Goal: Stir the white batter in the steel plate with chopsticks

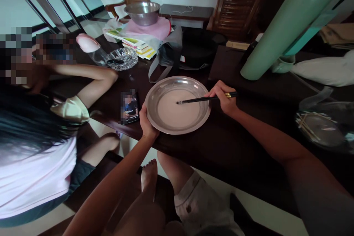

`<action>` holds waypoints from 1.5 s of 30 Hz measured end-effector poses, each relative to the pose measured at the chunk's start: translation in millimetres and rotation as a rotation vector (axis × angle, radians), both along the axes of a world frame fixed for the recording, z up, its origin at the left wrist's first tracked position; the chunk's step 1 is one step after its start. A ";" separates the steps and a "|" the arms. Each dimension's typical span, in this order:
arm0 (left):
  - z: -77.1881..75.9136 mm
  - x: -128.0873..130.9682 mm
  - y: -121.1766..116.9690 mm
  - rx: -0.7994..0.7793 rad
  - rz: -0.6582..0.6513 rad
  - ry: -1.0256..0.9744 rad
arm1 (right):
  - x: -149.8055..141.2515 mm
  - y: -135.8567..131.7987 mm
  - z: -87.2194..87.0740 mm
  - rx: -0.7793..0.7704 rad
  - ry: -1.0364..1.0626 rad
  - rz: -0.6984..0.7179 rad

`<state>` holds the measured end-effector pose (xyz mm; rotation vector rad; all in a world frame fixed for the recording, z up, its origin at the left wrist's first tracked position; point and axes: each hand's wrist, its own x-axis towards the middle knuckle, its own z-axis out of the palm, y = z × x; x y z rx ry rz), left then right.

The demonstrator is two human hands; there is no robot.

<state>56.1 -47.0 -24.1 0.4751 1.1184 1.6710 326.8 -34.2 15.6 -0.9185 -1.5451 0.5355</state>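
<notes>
A round stainless steel bowl (151,118) stands near the front edge of the dark table, with a pale, milky pinkish-white liquid (177,116) in it. At the bowl's left rim my left hand (148,123) is closed, the thumb along the side and the other fingers hidden beneath. My right hand (225,97), right of the bowl, grips black chopsticks (197,99) with gold bands. Their tips reach into the liquid near the middle and are coated white. Just left of the bowl lies a phone (129,107) with its screen lit.
Another person (35,177) sits at the left, an arm resting on the table. Behind the bowl are a glass ashtray (123,59), papers, a pink cloth and a second metal bowl (142,13). A tall green thermos (287,25) stands at the right, above a plastic-wrapped container (320,129).
</notes>
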 end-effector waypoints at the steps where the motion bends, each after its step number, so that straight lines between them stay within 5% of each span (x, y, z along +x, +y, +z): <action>1: 1.1 0.7 -0.3 0.004 -0.001 -0.001 | 0.2 -0.3 -0.2 -0.003 0.038 0.016; 7: 3.8 2.5 -1.3 0.028 -0.025 0.005 | -1.2 -1.8 -1.4 -0.027 -0.093 0.086; 11: -1.8 -1.7 -0.7 0.019 -0.029 0.025 | -1.1 -1.0 -0.6 -0.009 0.031 0.022; 14: -4.1 -3.6 -0.3 0.026 -0.034 0.032 | -2.2 -2.9 -0.6 -0.052 0.052 0.100; 25: 4.7 1.6 -1.2 -0.022 0.031 -0.018 | -1.9 -3.6 0.0 -0.084 0.105 0.126; 31: 3.6 1.5 0.1 0.049 -0.010 0.008 | -5.7 -2.6 1.0 -0.063 0.081 0.032; 39: 2.2 3.5 1.4 0.097 -0.078 0.009 | -18.9 5.0 10.4 -0.156 0.113 0.092; 45: 0.1 3.4 0.9 0.118 -0.066 0.011 | -26.1 -8.2 9.9 -0.212 0.216 -0.040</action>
